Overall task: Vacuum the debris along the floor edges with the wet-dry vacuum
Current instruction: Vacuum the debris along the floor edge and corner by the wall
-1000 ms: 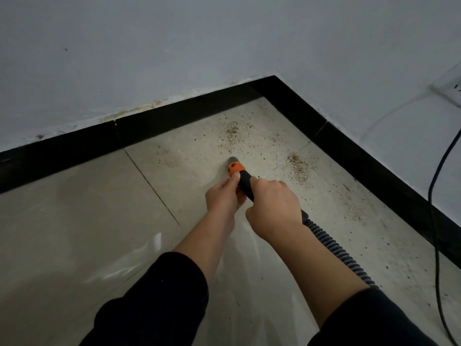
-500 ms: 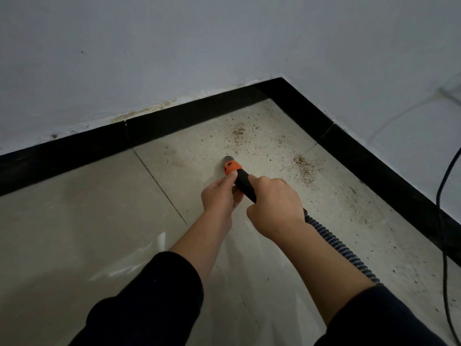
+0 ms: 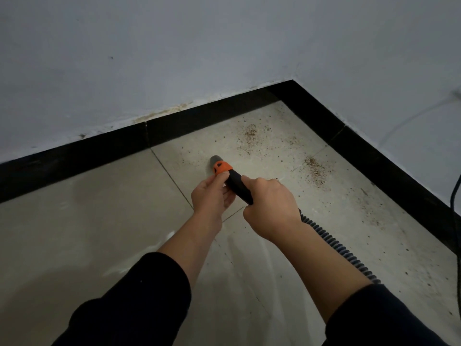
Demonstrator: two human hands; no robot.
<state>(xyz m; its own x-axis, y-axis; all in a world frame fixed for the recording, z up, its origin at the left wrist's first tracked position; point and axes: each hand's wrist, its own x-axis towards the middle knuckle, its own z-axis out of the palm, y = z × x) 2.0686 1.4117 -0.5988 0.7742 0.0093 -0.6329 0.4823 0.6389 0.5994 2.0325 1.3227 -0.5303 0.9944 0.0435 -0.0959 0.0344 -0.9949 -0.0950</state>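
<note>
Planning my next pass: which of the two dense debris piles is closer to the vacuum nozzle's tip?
The back debris pile, just ahead of the vacuum nozzle near the rear skirting; the right debris pile lies farther off, by the right-hand skirting.

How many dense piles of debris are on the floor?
2: far pile near the corner; right pile right of the nozzle. Loose specks lie around; more may be hidden.
</note>
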